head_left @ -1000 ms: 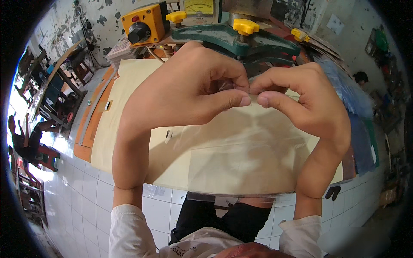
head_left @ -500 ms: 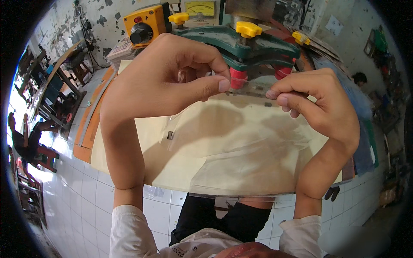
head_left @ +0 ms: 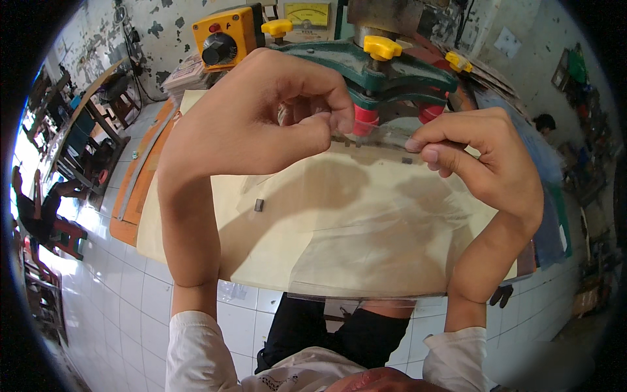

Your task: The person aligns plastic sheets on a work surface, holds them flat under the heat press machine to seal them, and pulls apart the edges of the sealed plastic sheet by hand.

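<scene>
My left hand (head_left: 261,117) is closed, fingers curled and thumb pressed toward the index finger, at the upper left edge of a clear plastic sheet (head_left: 372,261). On the right, my right hand (head_left: 483,153) pinches that sheet's far edge between thumb and fingertips. The sheet lies loosely over a pale cream board (head_left: 235,255), and its near end reaches the board's front edge. A small dark block (head_left: 259,205) rests on the board below my left wrist. Another small dark piece (head_left: 407,160) shows between my hands.
Just beyond my hands stands a green metal press frame (head_left: 392,78) with yellow knobs (head_left: 383,48) and red feet (head_left: 366,121). An orange control box (head_left: 225,39) with a black dial stands at the back left. Bluish plastic sheets (head_left: 522,150) lie at right. Another person (head_left: 46,202) sits far left.
My left hand has turned slightly, and its thumb tip has drawn back and bent inward. The clear plastic around the small block has shifted off it. My right hand keeps its pinch.
</scene>
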Motion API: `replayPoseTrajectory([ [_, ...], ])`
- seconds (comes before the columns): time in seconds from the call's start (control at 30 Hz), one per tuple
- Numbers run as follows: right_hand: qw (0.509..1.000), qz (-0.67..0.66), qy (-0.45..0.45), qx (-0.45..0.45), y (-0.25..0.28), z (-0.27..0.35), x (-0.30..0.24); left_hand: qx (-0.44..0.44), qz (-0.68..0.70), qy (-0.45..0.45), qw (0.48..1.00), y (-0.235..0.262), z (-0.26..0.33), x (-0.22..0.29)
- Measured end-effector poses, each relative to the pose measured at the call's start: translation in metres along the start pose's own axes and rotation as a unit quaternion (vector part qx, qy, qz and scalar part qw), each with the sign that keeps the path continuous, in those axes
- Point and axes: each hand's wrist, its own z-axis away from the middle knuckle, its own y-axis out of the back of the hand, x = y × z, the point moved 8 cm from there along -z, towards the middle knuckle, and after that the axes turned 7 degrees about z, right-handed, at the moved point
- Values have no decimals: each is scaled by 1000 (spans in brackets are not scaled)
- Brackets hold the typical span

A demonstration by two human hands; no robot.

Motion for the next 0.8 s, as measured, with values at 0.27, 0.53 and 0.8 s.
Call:
replayPoseTrajectory([
  [0.27, 999, 24, 23, 8, 4, 1, -3, -3, 28, 27, 999, 0, 0, 1],
  [0.53, 1000, 20, 12, 3, 3, 1, -2, 11, 56, 25, 998, 0, 3, -5],
  [0.8, 1000, 19, 1, 0, 5, 5, 0, 26, 38, 47, 998, -1, 1, -6],
])
